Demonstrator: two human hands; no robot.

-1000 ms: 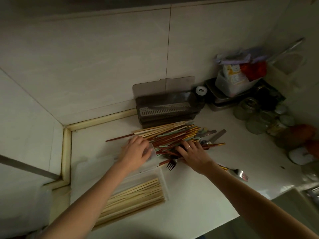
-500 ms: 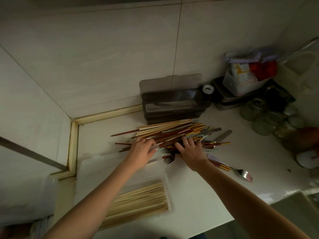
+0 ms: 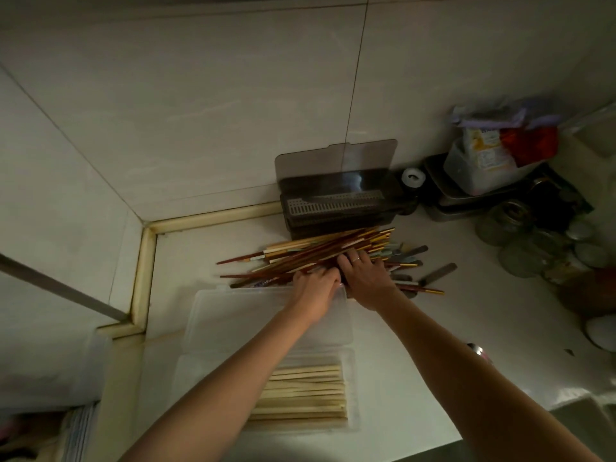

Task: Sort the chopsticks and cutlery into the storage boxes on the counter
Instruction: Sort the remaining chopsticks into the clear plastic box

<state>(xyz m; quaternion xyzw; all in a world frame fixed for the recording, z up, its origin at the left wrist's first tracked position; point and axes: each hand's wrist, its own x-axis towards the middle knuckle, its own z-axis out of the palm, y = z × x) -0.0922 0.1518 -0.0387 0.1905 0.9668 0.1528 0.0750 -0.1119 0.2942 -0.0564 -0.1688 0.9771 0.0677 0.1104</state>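
A pile of mixed chopsticks (image 3: 320, 251), mostly dark red with gold or pale ends, lies on the white counter with cutlery handles (image 3: 436, 271) sticking out to the right. Both hands are in the pile's near edge, side by side. My left hand (image 3: 315, 283) has its fingers curled down into the red chopsticks. My right hand (image 3: 365, 276), a ring on one finger, lies over the pile with fingers bent among the sticks. A clear plastic box (image 3: 200, 328) lies open under my left arm; its near half holds several pale wooden chopsticks (image 3: 306, 398). A dark storage box (image 3: 333, 208) with raised lid stands behind the pile.
Glass jars (image 3: 520, 248), a metal tray (image 3: 443, 208) with a plastic tub of packets (image 3: 480, 165) and a white tape roll (image 3: 413, 177) crowd the back right. Tiled walls meet at the left corner. The counter's front edge runs bottom right, beside a sink (image 3: 586, 425).
My hands have drawn together at the pile's near edge. The fork that lay in front of the pile is hidden from sight. The camera has tilted, showing more of the clear box.
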